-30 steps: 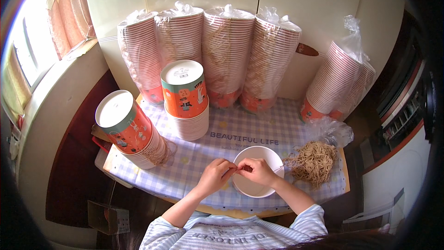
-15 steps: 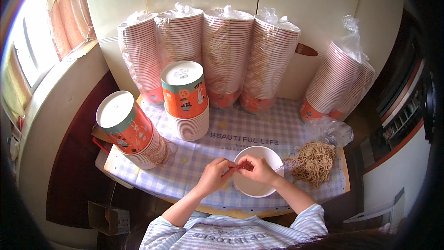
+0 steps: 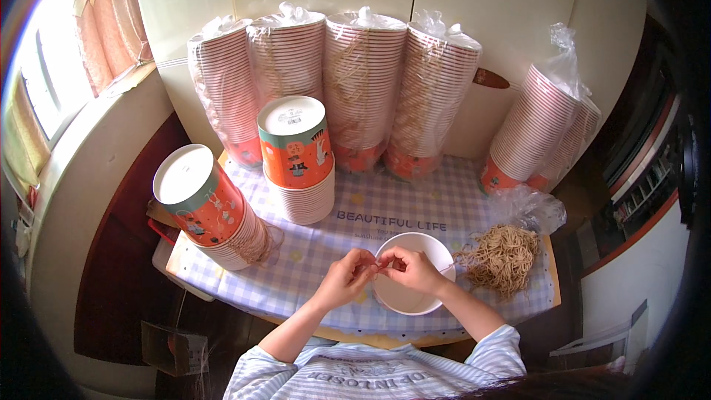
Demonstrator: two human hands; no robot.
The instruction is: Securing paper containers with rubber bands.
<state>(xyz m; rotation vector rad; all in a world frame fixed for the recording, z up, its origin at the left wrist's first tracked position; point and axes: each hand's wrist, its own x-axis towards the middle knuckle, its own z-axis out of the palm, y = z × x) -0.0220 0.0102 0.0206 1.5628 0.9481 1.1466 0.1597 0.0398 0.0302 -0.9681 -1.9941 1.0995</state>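
Over the smooth, round white tub [image 3: 404, 302]: a thin strand [image 3: 447, 269] is pinched in the bunched fingertips of left hand [image 3: 344, 279] and right hand [image 3: 412, 270], held close together.
Twine [image 3: 503, 259]: coarse tan fibres are heaped in a tangle right of the tub, before crumpled clear plastic [image 3: 529, 211].
Tall tub stacks [image 3: 363, 96]: ribbed columns are wrapped in shiny film [image 3: 295, 15].
Tablecloth [image 3: 292, 270]: a checked pattern is spread beneath.

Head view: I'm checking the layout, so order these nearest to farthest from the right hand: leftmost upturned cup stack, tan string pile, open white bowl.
1. Open white bowl, beneath the right hand.
2. Tan string pile, to its right.
3. Leftmost upturned cup stack, far left.
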